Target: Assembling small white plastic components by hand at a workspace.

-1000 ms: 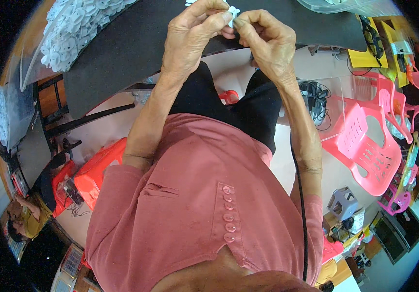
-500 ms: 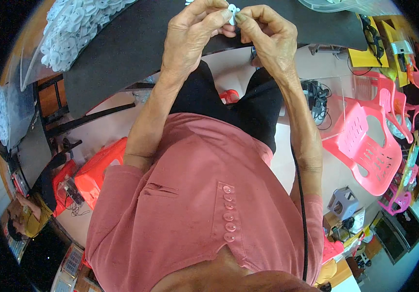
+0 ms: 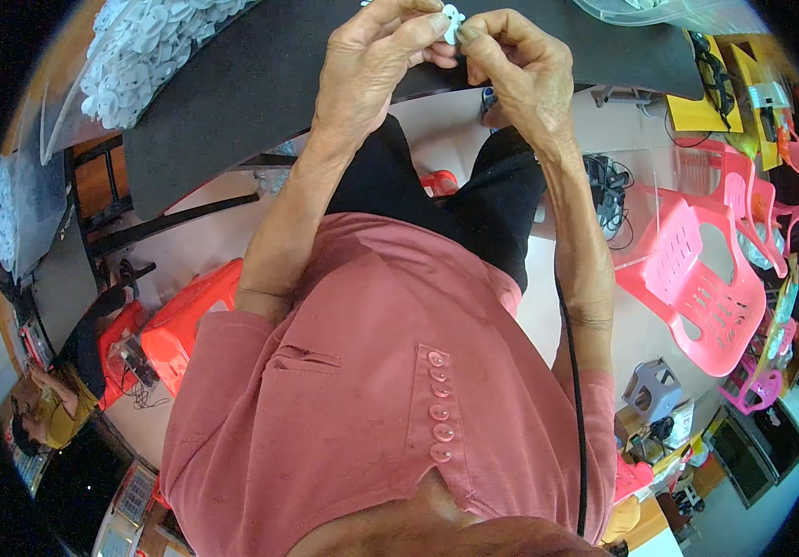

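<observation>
Above the near edge of the dark table (image 3: 223, 102), my left hand (image 3: 367, 70) pinches a small flat white plastic piece (image 3: 452, 22) between thumb and fingers. The piece has a rounded, lobed outline and dark spots. My right hand (image 3: 525, 74) is closed, its thumb and forefinger pressed together right beside the piece's edge. Whatever those fingertips hold, if anything, is hidden. At the far left lies a heap of similar white pieces (image 3: 140, 60) inside a clear plastic bin (image 3: 61, 121).
A clear tub (image 3: 645, 13) stands on the table's far right. Pink plastic chairs (image 3: 710, 302) are to my right, with a clear box of black cables (image 3: 608, 195) nearer. Red bins (image 3: 186, 325) stand at left, and another person (image 3: 51, 408) sits beyond them.
Both hands and the white piece have shifted slightly to the right in the picture. The right fingertips sit a little lower along the piece's edge; the left hand keeps its pinch.
</observation>
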`<state>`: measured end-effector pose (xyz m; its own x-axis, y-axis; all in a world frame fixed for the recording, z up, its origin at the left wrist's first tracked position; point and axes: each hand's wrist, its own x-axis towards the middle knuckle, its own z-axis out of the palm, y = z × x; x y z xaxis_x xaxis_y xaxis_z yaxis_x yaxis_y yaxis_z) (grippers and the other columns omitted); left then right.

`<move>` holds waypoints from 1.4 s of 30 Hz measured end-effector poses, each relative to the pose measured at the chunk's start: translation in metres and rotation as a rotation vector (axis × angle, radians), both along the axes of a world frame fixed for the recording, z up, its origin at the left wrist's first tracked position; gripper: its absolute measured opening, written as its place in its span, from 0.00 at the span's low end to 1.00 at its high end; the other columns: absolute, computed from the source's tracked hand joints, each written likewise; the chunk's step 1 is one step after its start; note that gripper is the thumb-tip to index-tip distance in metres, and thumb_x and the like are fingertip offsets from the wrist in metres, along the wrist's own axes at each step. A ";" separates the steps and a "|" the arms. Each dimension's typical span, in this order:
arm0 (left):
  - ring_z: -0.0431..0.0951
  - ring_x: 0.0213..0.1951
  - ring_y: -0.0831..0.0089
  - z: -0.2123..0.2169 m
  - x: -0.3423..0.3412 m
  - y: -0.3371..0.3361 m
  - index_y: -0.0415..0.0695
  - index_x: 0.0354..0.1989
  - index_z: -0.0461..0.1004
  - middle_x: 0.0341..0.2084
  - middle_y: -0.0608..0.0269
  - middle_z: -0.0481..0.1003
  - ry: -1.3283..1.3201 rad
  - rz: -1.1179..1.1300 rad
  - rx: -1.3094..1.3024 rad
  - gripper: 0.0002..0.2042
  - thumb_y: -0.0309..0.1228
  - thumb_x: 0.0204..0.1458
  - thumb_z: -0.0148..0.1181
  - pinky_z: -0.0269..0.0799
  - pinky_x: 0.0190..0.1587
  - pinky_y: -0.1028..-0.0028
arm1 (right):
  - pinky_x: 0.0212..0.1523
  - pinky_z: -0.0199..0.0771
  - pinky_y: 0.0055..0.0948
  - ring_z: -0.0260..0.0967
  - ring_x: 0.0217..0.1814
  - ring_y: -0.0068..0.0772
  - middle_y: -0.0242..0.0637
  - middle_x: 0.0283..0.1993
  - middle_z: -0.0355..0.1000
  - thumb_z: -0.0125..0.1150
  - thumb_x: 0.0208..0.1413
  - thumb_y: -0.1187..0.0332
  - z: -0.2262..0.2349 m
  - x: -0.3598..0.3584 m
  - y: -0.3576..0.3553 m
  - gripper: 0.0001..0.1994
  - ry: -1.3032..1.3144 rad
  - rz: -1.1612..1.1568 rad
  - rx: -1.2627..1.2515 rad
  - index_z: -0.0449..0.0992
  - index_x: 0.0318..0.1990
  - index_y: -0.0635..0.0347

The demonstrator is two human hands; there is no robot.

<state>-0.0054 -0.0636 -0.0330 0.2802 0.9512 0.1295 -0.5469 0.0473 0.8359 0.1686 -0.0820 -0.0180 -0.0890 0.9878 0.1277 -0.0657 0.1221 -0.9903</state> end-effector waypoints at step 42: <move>0.77 0.33 0.78 0.174 -0.140 0.049 0.40 0.45 0.79 0.32 0.67 0.78 1.075 0.918 0.903 0.09 0.30 0.59 0.61 0.74 0.37 0.77 | 0.22 0.63 0.18 0.64 0.21 0.15 0.27 0.23 0.71 0.61 0.66 0.66 -0.004 -0.003 0.004 0.09 -0.139 -0.092 0.213 0.80 0.41 0.64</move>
<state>-0.1458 -0.0143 0.1414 0.0305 0.5711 0.8203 0.6801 -0.6133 0.4017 0.1657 -0.0778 -0.0223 -0.0316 0.9447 0.3266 0.0898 0.3281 -0.9404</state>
